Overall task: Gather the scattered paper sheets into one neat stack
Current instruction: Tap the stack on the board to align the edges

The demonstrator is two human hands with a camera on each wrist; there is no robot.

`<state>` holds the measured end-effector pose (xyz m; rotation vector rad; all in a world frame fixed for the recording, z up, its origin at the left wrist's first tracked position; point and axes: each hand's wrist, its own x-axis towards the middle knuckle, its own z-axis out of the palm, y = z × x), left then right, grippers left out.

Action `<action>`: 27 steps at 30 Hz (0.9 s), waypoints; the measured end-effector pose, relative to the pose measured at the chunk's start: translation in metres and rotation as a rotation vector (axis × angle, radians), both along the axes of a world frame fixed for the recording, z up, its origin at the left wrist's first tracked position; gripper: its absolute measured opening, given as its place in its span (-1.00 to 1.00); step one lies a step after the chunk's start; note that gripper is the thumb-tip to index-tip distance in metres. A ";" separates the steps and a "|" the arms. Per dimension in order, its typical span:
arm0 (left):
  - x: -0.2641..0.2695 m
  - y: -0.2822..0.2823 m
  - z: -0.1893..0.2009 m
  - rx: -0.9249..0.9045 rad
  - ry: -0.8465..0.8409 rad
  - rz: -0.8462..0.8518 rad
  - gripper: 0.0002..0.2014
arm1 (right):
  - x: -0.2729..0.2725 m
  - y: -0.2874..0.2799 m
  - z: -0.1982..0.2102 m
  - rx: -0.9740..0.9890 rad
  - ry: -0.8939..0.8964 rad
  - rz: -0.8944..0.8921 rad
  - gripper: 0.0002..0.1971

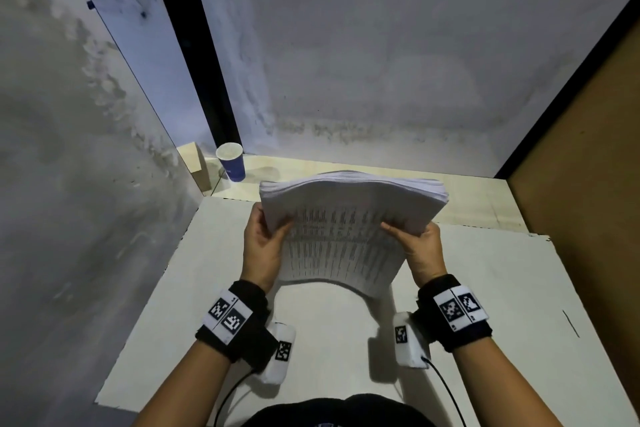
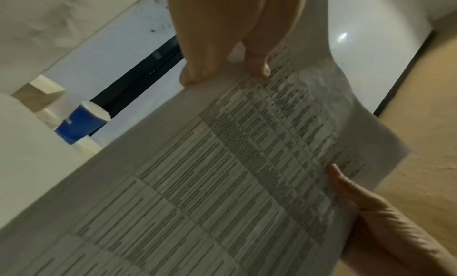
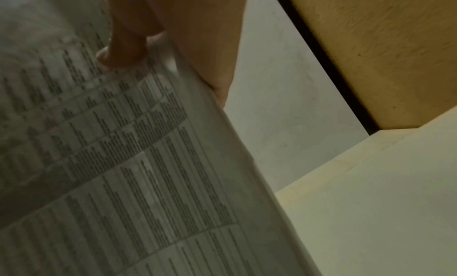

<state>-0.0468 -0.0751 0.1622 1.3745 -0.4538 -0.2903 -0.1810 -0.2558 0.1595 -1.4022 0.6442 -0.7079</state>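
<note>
A person stands a thick stack of printed paper sheets [image 1: 349, 218] on end over the middle of a white board [image 1: 485, 288] that covers the near part of the table, both hands gripping it from the sides. The left hand [image 1: 263, 246] clasps the stack's left edge, thumb [image 2: 257, 65] laid on the printed front page and the fingers [image 2: 197, 65] wrapped round behind; the right hand [image 1: 420, 250] holds the right edge the same way, its thumb [image 3: 121, 53] pressing the front sheet while the fingers reach round the back. Both forearms rise from the near edge of the board, roughly parallel, each wrist wrapped in a black band [image 1: 239, 319] with black-and-white square markers and a small white box [image 1: 410, 340] hanging beneath. The stack bows outward toward the person, its lower edge resting on or just above the board; which cannot be told. The top edges of the sheets fan slightly and lean away toward the far wall. The front page carries dense columns of table-like text, too blurred to read. A blue paper cup [image 1: 231, 161] stands upright at the far left corner of the pale wooden table [image 1: 467, 191], well apart from the stack, next to a small wooden block [image 1: 194, 163].
</note>
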 end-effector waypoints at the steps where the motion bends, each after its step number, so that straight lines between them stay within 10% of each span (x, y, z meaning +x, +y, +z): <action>1: -0.001 0.001 0.002 -0.008 -0.013 -0.006 -0.63 | -0.002 0.000 0.003 -0.016 -0.004 0.011 -0.68; 5: -0.006 0.002 0.008 -0.023 0.001 0.005 -0.66 | -0.002 0.004 0.010 -0.024 -0.011 0.045 -0.63; 9: -0.010 -0.004 0.019 -0.059 -0.046 0.103 -0.28 | 0.001 0.012 0.032 -0.042 -0.141 -0.010 -0.54; 15: -0.011 -0.014 0.032 -0.026 0.003 0.202 -0.86 | 0.006 0.018 0.046 -0.148 -0.113 -0.154 -0.80; 19: -0.011 -0.011 0.029 -0.072 -0.050 0.150 -0.58 | 0.006 0.015 0.055 -0.167 -0.052 -0.147 -0.78; 23: -0.011 0.000 0.018 -0.007 -0.104 0.048 -0.43 | 0.001 0.025 0.085 -0.791 0.167 -0.174 -0.46; 27: -0.012 -0.001 0.008 0.022 -0.071 0.042 -0.64 | 0.027 0.051 0.111 -1.346 0.823 0.420 -0.27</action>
